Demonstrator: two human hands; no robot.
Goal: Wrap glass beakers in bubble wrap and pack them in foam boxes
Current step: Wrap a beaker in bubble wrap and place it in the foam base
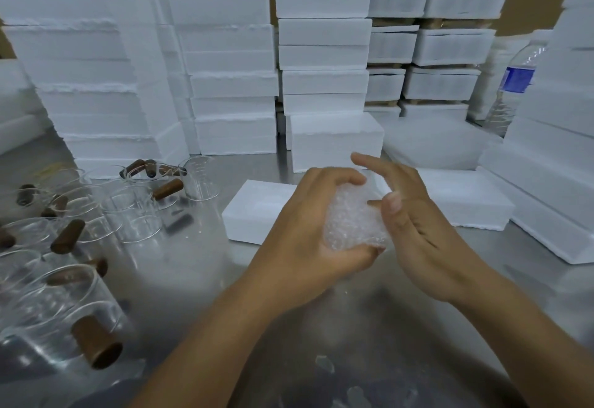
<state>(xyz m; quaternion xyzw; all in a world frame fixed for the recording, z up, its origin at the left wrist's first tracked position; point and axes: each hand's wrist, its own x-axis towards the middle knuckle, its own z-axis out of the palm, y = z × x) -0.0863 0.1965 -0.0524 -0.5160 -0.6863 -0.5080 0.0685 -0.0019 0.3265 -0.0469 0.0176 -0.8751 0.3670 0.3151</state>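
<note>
Beakers [106, 214] of clear glass stand crowded at the left of the steel table [418, 327], unwrapped, with brown cork-like pieces [96, 340] lying in and among them. Right of them the left hand [308, 230] curls fingers and thumb round a bubble-wrap bundle [350, 218], held above the table in front of a low foam box [257, 211]. The glass inside, presumably one beaker, cannot be made out through the wrap. The right hand [414, 224] lies against the bundle's right side, fingers nearly straight, thumb pressing the wrap, gripping nothing. To finish well, I judge the loose edge should be smoothed flat and tucked under, with the left grip firm but gentle, so that no bare glass shows. Further right a water bottle [517, 82] stands among foam stacks [450, 47].
</note>
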